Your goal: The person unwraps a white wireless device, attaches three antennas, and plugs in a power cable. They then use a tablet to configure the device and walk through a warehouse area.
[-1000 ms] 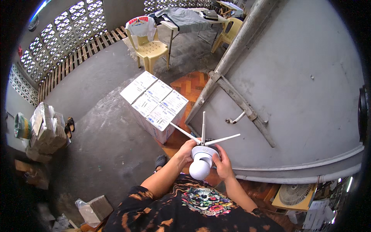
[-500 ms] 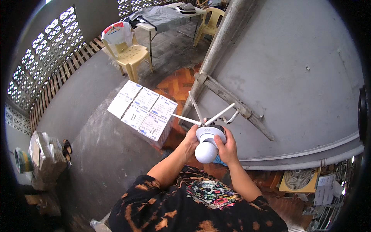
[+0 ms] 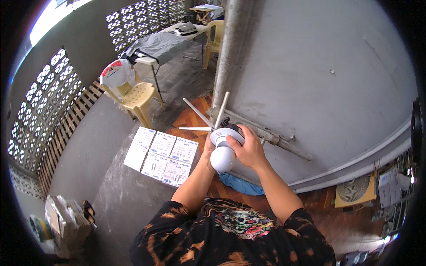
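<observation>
Both hands hold a white security camera in front of my chest. It has a round ball-shaped head at the near end, a flared base and several thin white antennas fanning out at the far end. My left hand grips its left side, the fingers mostly hidden behind the body. My right hand is wrapped round the right side of the base, its thumb lying on the white casing near the ball. A small dark part shows among the antennas.
White labelled boxes stand grouped on the floor to the left front. Beyond them are a beige plastic chair and a cloth-covered table. A large grey panel with a pipe frame fills the right. A boxy yellow fan sits at lower right.
My hands have lifted the camera slightly up and left in view, turning it so its antennas point more leftward. My view has shifted, showing more of the wall at left.
</observation>
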The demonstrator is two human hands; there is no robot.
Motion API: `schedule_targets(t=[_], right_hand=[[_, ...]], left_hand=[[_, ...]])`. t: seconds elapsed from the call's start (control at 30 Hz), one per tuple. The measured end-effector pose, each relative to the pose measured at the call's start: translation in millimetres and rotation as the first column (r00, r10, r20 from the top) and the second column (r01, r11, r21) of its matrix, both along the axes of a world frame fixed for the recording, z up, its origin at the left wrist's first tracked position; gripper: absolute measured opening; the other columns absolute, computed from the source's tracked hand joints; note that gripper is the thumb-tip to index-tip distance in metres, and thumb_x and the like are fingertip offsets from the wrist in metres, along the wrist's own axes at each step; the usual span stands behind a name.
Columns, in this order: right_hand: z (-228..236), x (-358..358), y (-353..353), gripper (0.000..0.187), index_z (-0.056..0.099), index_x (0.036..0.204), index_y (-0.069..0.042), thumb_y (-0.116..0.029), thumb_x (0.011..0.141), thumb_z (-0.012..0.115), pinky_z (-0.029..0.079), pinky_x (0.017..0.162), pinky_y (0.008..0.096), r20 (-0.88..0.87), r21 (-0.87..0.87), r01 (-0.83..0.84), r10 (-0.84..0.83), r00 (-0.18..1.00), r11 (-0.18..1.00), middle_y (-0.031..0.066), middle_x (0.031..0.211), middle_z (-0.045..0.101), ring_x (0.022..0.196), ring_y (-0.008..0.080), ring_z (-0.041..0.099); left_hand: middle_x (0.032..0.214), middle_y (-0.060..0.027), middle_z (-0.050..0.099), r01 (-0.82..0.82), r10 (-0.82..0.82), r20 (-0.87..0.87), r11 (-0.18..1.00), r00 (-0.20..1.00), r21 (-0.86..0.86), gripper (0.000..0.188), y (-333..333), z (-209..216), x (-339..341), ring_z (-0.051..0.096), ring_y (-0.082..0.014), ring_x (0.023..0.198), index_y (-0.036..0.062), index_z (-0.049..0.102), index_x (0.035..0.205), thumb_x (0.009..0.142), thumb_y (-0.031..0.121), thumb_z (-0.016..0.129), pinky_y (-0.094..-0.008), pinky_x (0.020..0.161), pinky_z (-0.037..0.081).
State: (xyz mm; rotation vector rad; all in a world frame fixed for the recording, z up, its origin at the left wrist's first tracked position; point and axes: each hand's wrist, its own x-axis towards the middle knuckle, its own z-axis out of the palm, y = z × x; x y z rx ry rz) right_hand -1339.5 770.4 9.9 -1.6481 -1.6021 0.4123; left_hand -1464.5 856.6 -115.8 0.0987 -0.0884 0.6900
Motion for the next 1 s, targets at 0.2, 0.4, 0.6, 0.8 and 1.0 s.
schedule_targets(t=[0.2,0.4,0.6,0.8,1.0], right_hand=[[13,-1,25,0.071,0.059,0.13,0.004,-0.054,0.09,0.068,0.054,0.093,0.0486,0.055,0.062,0.007,-0.011,0.998,0.998,0.0274,0.121,0.064,0.111,0.0428,0.066],[28,-6,47,0.071,0.06,0.127,0.003,-0.057,0.089,0.068,0.055,0.091,0.0487,0.105,0.056,0.034,-0.04,0.994,0.998,0.0262,0.119,0.065,0.107,0.0426,0.068],[37,-9,66,0.071,0.06,0.126,0.003,-0.057,0.089,0.068,0.055,0.09,0.049,0.122,0.049,0.053,-0.059,0.991,0.997,0.0255,0.119,0.065,0.106,0.0426,0.068],[41,-12,81,0.069,0.061,0.121,0.004,-0.057,0.09,0.067,0.056,0.086,0.0513,0.172,0.072,0.068,-0.08,0.982,0.995,0.0257,0.114,0.065,0.101,0.0442,0.068],[50,-14,86,0.067,0.062,0.119,0.009,-0.051,0.09,0.071,0.055,0.086,0.047,0.194,0.077,0.081,-0.094,0.976,0.994,0.0267,0.11,0.067,0.1,0.0424,0.069]], left_hand=[[0.118,-0.0136,0.072,-0.184,0.243,-0.375,0.965,0.895,0.187,0.07,20,10,8,0.072,-0.0322,0.103,0.0122,0.067,0.125,0.095,0.07,0.04,-0.0436,0.088,0.062],[0.117,-0.0192,0.071,-0.153,0.153,0.004,0.985,0.988,0.086,0.063,59,15,17,0.07,-0.0366,0.104,0.0048,0.066,0.123,0.096,0.058,0.045,-0.0489,0.091,0.06],[0.117,-0.019,0.07,-0.286,0.31,-0.18,0.947,0.933,0.149,0.062,73,21,20,0.07,-0.0371,0.104,0.0053,0.065,0.123,0.096,0.058,0.045,-0.0489,0.091,0.06],[0.118,-0.0178,0.07,-0.113,0.111,0.11,0.993,0.988,0.013,0.063,91,25,23,0.069,-0.0368,0.107,0.007,0.065,0.124,0.099,0.061,0.045,-0.0485,0.094,0.059],[0.115,-0.0169,0.07,-0.139,0.139,0.004,0.99,0.99,0.037,0.059,103,20,37,0.069,-0.0346,0.105,0.0076,0.064,0.12,0.099,0.061,0.049,-0.0473,0.093,0.059]])
